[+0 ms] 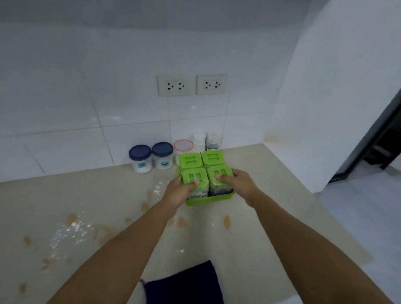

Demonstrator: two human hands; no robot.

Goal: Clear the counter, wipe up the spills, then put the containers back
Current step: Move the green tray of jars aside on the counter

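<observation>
A green tray [218, 197] with several green-lidded condiment jars [211, 159] sits on the beige counter [272, 213] near the back wall. My left hand [179, 191] grips the tray's left side, thumb on the front-left jar labelled vinegar. On the tray's right side, my right hand [238, 182] holds on with its thumb on the front-right lid. Orange-brown spills [226, 221] and white powder [73, 229] mark the counter. A dark blue cloth [190, 285] lies at the counter's front edge.
Two blue-lidded white jars [140, 158] stand against the tiled wall, left of the tray. Behind the tray are a jar with a red-rimmed lid [183, 145], a white bottle [199, 140] and a dark bottle [212, 142]. The counter ends at the right, beside a doorway [386, 140].
</observation>
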